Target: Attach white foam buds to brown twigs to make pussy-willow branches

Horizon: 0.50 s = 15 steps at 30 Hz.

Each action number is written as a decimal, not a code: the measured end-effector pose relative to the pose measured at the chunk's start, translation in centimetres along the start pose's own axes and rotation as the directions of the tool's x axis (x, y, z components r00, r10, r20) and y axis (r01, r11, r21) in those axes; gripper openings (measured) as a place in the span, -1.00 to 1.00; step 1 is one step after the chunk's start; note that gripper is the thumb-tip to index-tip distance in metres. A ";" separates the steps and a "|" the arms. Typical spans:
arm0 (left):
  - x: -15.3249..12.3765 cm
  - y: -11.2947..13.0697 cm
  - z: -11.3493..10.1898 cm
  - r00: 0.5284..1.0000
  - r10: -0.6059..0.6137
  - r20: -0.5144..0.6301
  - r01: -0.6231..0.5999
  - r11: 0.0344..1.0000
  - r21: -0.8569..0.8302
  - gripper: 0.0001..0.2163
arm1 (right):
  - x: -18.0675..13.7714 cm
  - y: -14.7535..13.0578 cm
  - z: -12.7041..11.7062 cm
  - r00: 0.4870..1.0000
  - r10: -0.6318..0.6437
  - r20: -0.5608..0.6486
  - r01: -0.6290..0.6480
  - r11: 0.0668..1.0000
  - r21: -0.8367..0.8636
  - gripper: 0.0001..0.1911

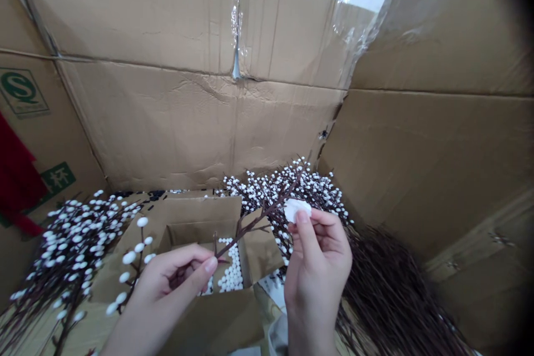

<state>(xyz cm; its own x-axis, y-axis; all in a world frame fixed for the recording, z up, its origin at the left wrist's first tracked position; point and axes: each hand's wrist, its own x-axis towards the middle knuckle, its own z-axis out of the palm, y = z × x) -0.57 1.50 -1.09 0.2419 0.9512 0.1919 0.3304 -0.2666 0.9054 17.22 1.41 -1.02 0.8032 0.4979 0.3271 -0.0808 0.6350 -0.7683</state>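
Since the left hand (167, 289) pinches the thin branch (250, 228) and the right hand (317, 272) pinches a white piece (297, 209), a slipped grip or sharp tug could snap the branch.

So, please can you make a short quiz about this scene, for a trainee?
1. True or false: the left hand holds the stem of a white-budded branch.
2. What does the right hand pinch between its fingers?
A. a white puffy piece
B. a brown bare stem
C. a cardboard flap
3. What is visible inside the small cardboard box?

Key: 1 true; 2 A; 3 white beads
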 end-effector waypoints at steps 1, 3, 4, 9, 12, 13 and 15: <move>0.0 0.1 0.0 1.000 0.002 0.000 -0.002 1.000 0.006 -0.70 | 0.0 0.0 0.0 1.000 0.001 -0.004 -0.001 1.000 0.007 -0.84; 0.0 0.4 0.0 1.000 0.008 0.001 -0.008 1.000 0.026 -0.69 | 0.1 0.0 0.1 1.000 0.008 -0.008 -0.008 1.000 0.016 -0.84; 0.1 0.5 -0.1 1.000 0.010 0.004 -0.010 0.999 0.037 -0.68 | 0.1 0.0 0.1 1.000 0.013 -0.010 -0.012 1.000 0.021 -0.84; 0.3 0.8 -0.1 1.000 0.010 0.017 -0.012 0.997 0.073 -0.68 | 0.3 0.0 0.1 1.000 0.012 -0.009 -0.011 0.997 0.075 -0.84; 0.3 0.8 -0.1 1.000 0.008 0.011 -0.009 0.997 0.079 -0.68 | 0.3 -0.1 0.0 1.000 0.013 -0.014 -0.012 0.998 0.055 -0.84; 0.3 0.8 -0.1 1.000 0.009 0.013 -0.010 0.997 0.079 -0.68 | 0.3 -0.1 0.0 1.000 0.011 -0.018 -0.010 0.999 0.045 -0.84; 0.3 0.7 -0.1 1.000 0.016 0.023 -0.018 0.997 0.079 -0.68 | 0.3 -0.2 0.0 1.000 -0.001 -0.024 0.002 0.999 0.036 -0.84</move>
<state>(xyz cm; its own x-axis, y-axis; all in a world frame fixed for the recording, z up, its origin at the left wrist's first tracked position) -0.35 1.60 -0.36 0.2676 0.9430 0.1976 0.3973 -0.2949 0.8690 17.49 1.47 -0.78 0.8169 0.4834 0.3145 -0.1009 0.6567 -0.7473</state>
